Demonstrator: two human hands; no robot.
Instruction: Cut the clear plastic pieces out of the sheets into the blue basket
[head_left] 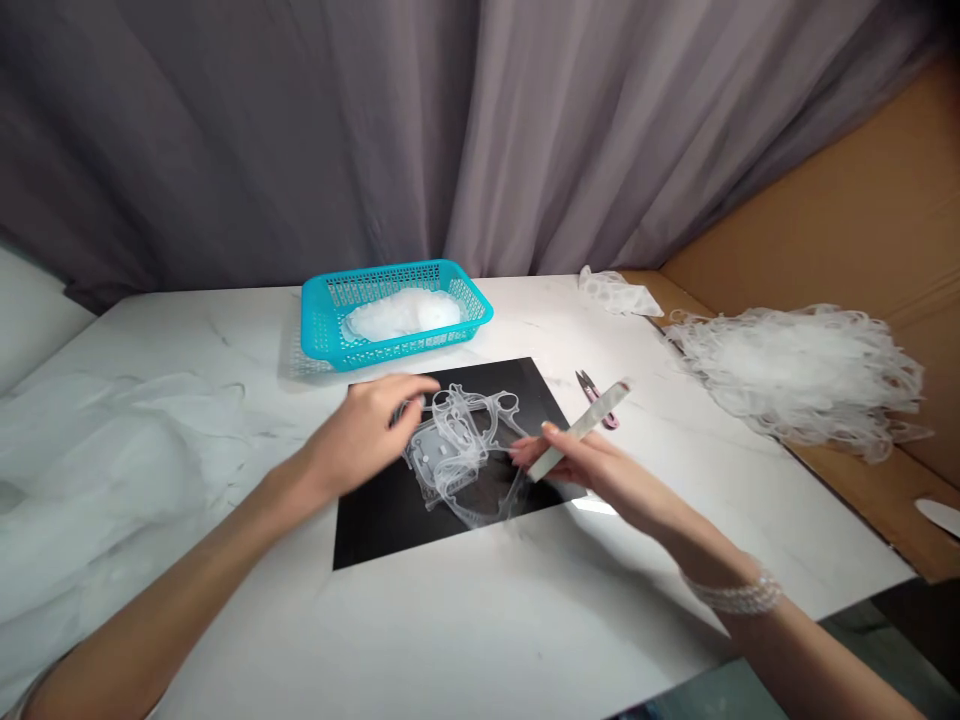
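On a black sheet [375, 528] lies a tangle of clear, thin, loop-shaped plastic pieces [469, 440], with a flat translucent piece [431, 462] at its left. My left hand [375, 420] hovers at the left edge of the tangle, thumb and forefinger curved and apart, with nothing visible between them. In my right hand [577, 460] is a flat, pale, narrow stick-like tool [592, 412], slanting up to the right. That hand is at the right side of the tangle, its fingers partly behind the tool. Small thread snips [600, 400] with pinkish handles lie just beyond it.
A blue perforated basket [322, 350] holding white translucent material [405, 313] stands behind the sheet. More filmy white material [112, 480] covers the table's left. A large heap of clear loops [802, 370] lies on cardboard [847, 475] at right, near a small white bundle [616, 293].
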